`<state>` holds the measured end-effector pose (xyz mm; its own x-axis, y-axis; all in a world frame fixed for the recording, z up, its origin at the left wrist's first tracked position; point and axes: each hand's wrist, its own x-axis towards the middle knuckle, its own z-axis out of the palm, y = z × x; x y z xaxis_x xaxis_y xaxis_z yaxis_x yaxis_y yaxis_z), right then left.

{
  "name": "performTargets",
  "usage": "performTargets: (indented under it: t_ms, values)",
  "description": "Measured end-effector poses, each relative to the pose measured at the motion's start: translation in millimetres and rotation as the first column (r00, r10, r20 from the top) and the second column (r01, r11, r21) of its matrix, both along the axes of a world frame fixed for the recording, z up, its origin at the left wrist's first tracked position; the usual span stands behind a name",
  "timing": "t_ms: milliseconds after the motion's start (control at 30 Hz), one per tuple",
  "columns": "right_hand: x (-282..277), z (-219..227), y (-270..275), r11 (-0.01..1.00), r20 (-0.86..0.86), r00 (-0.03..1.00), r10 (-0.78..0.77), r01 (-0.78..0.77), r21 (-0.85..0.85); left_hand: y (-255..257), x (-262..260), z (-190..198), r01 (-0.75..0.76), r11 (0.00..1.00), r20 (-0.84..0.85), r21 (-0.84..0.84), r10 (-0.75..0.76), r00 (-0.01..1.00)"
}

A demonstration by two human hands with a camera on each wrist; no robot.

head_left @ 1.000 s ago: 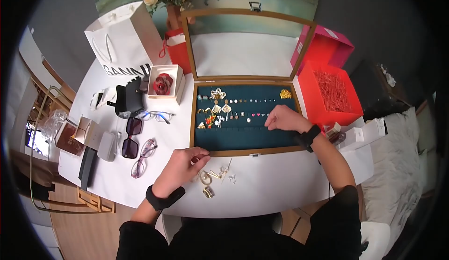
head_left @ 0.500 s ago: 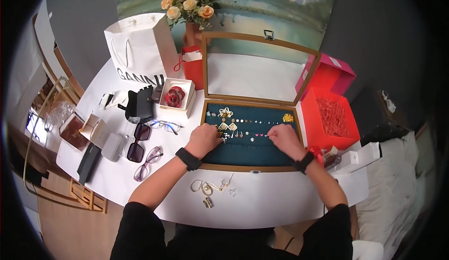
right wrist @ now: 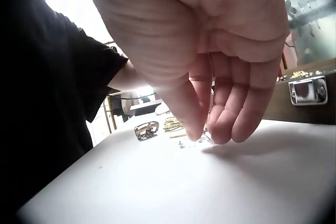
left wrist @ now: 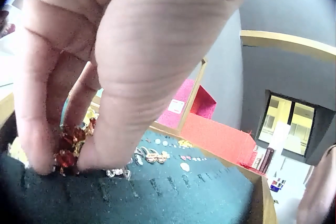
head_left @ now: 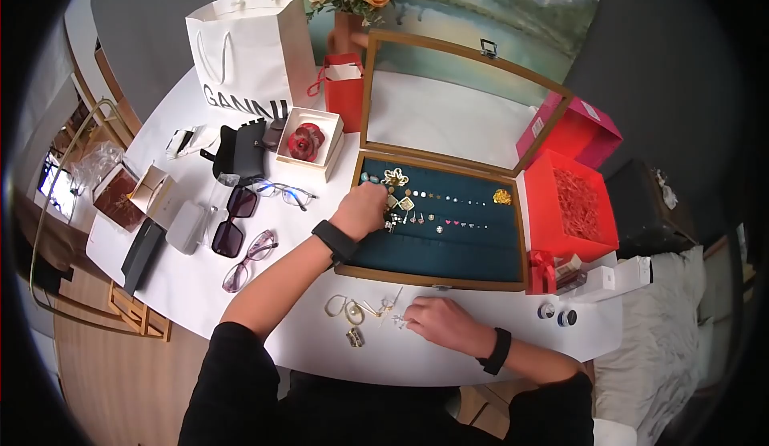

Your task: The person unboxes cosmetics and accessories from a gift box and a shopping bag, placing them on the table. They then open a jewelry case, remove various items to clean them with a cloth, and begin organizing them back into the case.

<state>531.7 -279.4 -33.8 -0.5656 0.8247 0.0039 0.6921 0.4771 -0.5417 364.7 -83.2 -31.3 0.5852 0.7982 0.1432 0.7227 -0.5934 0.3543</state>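
My left hand [head_left: 360,212] is over the left end of the dark green pad [head_left: 448,260] in the wooden display case. In the left wrist view, its thumb and fingers pinch a red-stoned piece [left wrist: 65,158] at the pad's surface. Earrings stand in rows beside it. My right hand [head_left: 448,323] is low over the white table, in front of the case. The right wrist view shows its thumb and fingertips pinching a small silvery piece [right wrist: 208,137], partly hidden. Left of it lie gold-coloured pieces [right wrist: 172,124] and a buckle-shaped piece [right wrist: 146,130].
The case's glazed lid [head_left: 473,56] stands raised. Left of the case are a white paper bag [head_left: 256,53], a boxed red flower [head_left: 305,141], sunglasses [head_left: 228,239] and glasses [head_left: 260,246]. Right of it are a red box [head_left: 577,205] and small round containers [head_left: 567,318].
My left hand has moved from the case's front edge to its left rows. My right hand has left the pad and come down to the pieces on the table. The head view has shifted.
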Motion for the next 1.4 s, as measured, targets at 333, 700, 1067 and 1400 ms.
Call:
performTargets:
  t_ms: [333, 700, 1067, 1400]
  values:
    - [0, 29, 117, 0.921, 0.029, 0.975, -0.222, 0.199, 0.335, -85, -72, 67, 0.045, 0.969, 0.147, -0.242, -0.009, 0.989]
    - [2, 31, 146, 0.876, 0.161, 0.981, -0.109, 0.018, 0.483, -110, -109, 6, -0.107, 0.953, -0.139, -0.285, 0.069, 0.988]
    - [21, 15, -12, 0.996, 0.026, 0.997, -0.079, 0.080, -0.048, -52, -46, 55, 0.222, 0.947, 0.217, -0.231, -0.173, 0.961]
    - [49, 43, 36, 0.968, 0.089, 0.981, -0.172, 0.152, 0.200, -6, 50, -5, 0.058, 0.997, 0.095, -0.058, -0.052, 0.994]
